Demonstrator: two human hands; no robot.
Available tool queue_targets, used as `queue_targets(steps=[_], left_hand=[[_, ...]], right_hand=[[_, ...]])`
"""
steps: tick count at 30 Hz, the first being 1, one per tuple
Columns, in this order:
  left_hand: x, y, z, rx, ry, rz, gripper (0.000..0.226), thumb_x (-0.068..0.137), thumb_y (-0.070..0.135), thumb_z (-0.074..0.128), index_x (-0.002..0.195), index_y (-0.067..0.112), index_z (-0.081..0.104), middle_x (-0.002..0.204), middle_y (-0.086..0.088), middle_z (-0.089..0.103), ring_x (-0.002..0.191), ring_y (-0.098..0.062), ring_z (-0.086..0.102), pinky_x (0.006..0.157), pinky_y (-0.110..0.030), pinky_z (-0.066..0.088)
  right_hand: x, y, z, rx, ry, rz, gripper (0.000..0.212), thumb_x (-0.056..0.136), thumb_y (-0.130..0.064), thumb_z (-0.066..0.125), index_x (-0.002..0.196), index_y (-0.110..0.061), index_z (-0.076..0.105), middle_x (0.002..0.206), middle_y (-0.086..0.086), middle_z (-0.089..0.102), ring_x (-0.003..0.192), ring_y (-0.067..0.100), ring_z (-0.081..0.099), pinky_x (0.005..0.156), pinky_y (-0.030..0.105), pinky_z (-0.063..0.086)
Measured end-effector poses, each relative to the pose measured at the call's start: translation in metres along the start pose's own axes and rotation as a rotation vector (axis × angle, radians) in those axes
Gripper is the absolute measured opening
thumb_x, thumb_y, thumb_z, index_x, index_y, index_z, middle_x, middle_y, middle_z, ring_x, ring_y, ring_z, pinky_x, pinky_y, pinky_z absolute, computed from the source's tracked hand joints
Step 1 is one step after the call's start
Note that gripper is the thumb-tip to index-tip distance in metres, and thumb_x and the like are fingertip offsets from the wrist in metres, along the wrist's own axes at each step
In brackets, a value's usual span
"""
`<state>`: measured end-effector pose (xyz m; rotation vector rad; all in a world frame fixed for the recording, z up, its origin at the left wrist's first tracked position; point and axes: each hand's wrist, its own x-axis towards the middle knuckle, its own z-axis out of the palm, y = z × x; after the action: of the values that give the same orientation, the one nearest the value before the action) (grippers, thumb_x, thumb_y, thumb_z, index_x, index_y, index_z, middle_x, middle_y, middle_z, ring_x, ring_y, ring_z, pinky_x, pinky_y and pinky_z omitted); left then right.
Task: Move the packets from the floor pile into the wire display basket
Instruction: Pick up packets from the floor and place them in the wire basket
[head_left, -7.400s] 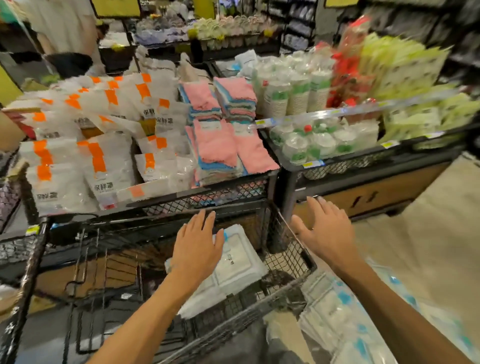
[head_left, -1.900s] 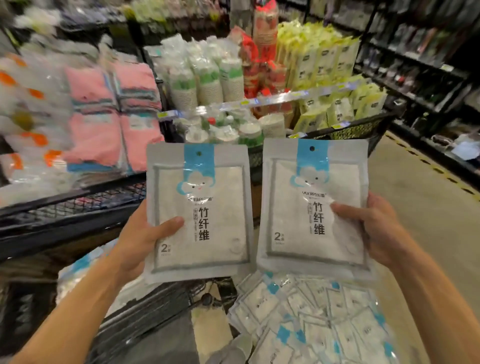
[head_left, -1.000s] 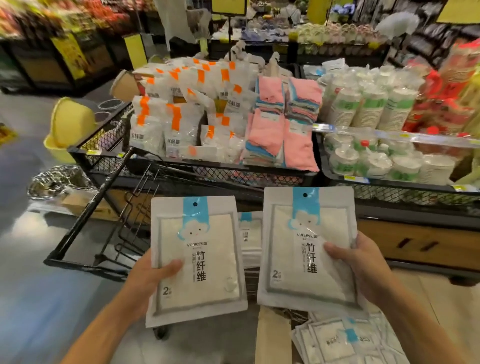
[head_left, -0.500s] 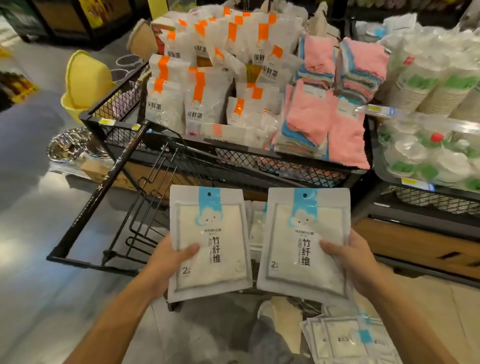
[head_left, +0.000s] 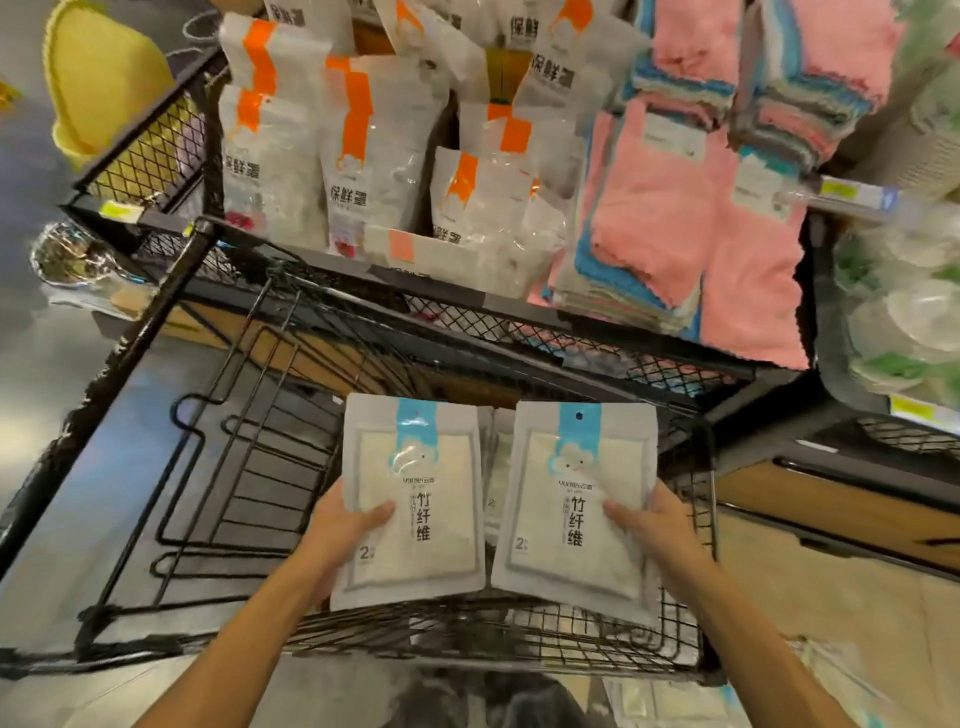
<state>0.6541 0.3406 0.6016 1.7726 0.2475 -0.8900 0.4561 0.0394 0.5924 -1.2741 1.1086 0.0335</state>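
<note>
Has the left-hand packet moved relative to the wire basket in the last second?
Yes. The packet gripped by the left hand has come down over the wire basket; its bottom edge now sits just above the near rim.

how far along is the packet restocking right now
Done: a few packets already lie in the wire display basket. In hand: the left hand grips one packet and the right hand another, both over the basket. Left: setting these down; more packets apparently remain on the floor.

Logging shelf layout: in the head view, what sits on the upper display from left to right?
Yellow basin → orange-striped white packets → pink cloths → green-and-white tubs.
</note>
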Motion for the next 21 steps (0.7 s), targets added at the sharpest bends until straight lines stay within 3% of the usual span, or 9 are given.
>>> queue_targets(steps=[5,11,16,18,20,21], left_hand=[[0.063,-0.022,0.003,0.031,-0.049,-0.061,0.04,0.09,0.004,0.074,0.125,0.018,0.062,0.114,-0.008,0.076,0.099,-0.026,0.075,0.085,-0.051,0.062],[0.139,-0.044,0.009,0.074,-0.072,-0.115,0.038,0.091,0.003,0.072,0.123,0.019,0.061,0.109,-0.002,0.076,0.093,-0.017,0.075,0.065,-0.028,0.061],[0.202,-0.064,0.017,0.187,-0.071,-0.104,0.037,0.088,0.003,0.076,0.115,0.026,0.065,0.108,0.0,0.074,0.101,-0.025,0.072,0.082,-0.043,0.061],[0.22,-0.071,0.02,0.268,-0.079,-0.043,0.037,0.086,0.004,0.078,0.111,0.027,0.064,0.108,0.003,0.071,0.103,-0.023,0.069,0.079,-0.036,0.058],[0.231,-0.08,0.025,0.35,-0.047,0.015,0.046,0.086,0.005,0.078,0.123,0.02,0.056,0.108,0.004,0.066,0.107,-0.024,0.065,0.075,-0.031,0.051],[0.234,-0.084,0.029,0.395,-0.017,0.035,0.054,0.086,0.006,0.078,0.131,0.019,0.049,0.108,0.004,0.063,0.107,-0.025,0.064,0.076,-0.033,0.05]], right_hand=[[0.04,0.003,0.023,-0.041,0.002,0.058,0.031,0.095,-0.002,0.065,0.123,-0.015,0.058,0.108,0.009,0.077,0.088,0.022,0.078,0.065,0.036,0.063],[0.098,0.025,0.049,-0.1,0.079,0.144,0.023,0.096,-0.003,0.065,0.118,-0.002,0.058,0.104,0.015,0.074,0.08,0.024,0.078,0.059,0.03,0.061],[0.143,0.061,0.071,-0.142,0.181,0.169,0.024,0.095,-0.007,0.069,0.114,-0.005,0.056,0.11,0.015,0.073,0.09,0.029,0.075,0.062,0.033,0.063],[0.159,0.075,0.076,-0.173,0.23,0.16,0.025,0.094,-0.007,0.07,0.115,-0.005,0.058,0.112,0.014,0.073,0.096,0.031,0.074,0.067,0.036,0.064],[0.168,0.083,0.084,-0.221,0.271,0.153,0.027,0.094,-0.007,0.071,0.117,-0.005,0.056,0.115,0.011,0.072,0.098,0.03,0.072,0.073,0.041,0.064],[0.171,0.083,0.088,-0.265,0.298,0.153,0.028,0.094,-0.007,0.07,0.118,-0.006,0.054,0.116,0.008,0.069,0.098,0.027,0.07,0.072,0.038,0.063]])
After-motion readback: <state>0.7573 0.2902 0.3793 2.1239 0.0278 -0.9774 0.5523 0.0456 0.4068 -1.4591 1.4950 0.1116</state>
